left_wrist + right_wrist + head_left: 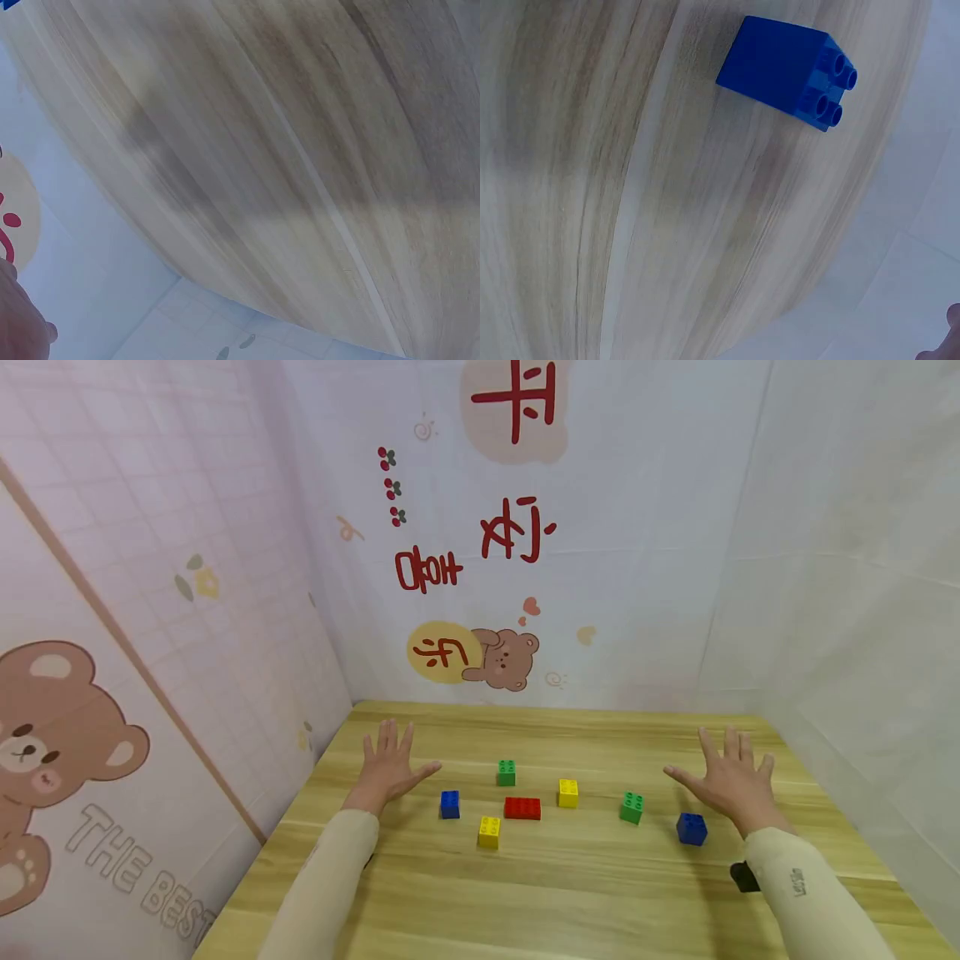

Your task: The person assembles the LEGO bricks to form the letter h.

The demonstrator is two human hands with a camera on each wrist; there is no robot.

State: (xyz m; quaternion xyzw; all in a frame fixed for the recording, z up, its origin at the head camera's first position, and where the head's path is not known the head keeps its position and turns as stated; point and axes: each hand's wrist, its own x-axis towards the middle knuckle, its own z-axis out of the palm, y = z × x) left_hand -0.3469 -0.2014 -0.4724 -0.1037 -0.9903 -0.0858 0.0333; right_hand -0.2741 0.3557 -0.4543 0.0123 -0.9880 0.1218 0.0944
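Note:
Fingers spread, my left hand [386, 770] holds nothing at the left of the wooden table [480, 893]. Nearest to it is a blue toy brick [450, 805]. My right hand [733, 783], also spread and holding nothing, is at the right, close to another blue brick [692, 829]; that one shows its studs in the right wrist view [787, 71]. Between the hands stand a green brick [507, 772], a long red brick [522, 808], a yellow brick [490, 832], a second yellow brick [568, 793] and a second green brick [632, 808].
A white cloth wall [637, 527] with red characters and a printed bear closes off the table's back. Patterned cloth [187, 635] hangs along the left side, and plain white cloth [862, 610] along the right. A small black object [744, 877] shows beside the right sleeve.

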